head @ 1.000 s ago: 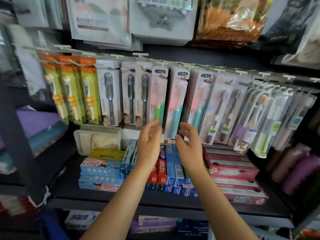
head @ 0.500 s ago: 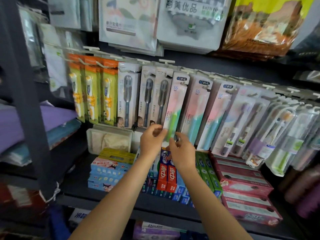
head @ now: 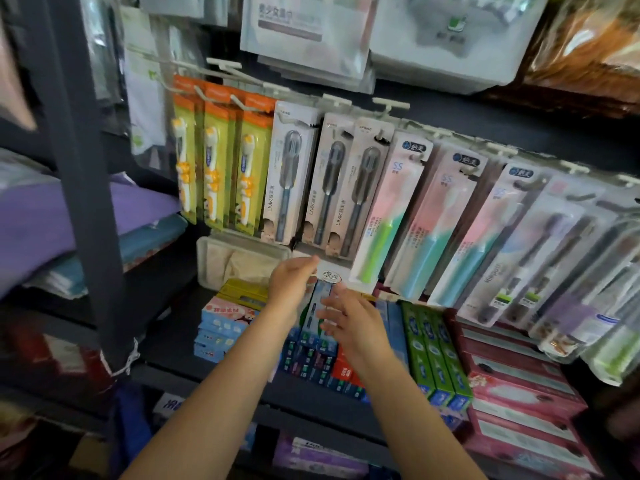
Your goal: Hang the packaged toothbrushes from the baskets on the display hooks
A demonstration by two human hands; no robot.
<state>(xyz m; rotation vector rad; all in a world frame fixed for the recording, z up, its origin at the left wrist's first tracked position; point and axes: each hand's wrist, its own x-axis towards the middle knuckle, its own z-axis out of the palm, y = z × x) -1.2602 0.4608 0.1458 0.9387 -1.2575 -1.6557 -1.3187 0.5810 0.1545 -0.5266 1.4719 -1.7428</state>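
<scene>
Both hands have dropped away from the hanging toothbrush packs (head: 377, 209) and now hover over the toothpaste boxes (head: 429, 348). Left hand (head: 292, 282) and right hand (head: 349, 317) hold nothing, fingers loosely spread. All packs hang on the hooks (head: 389, 107).

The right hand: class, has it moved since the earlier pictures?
Yes. The right hand has dropped away from the pink-and-green toothbrush pack, now lying below its bottom edge, over the toothpaste boxes.
</scene>
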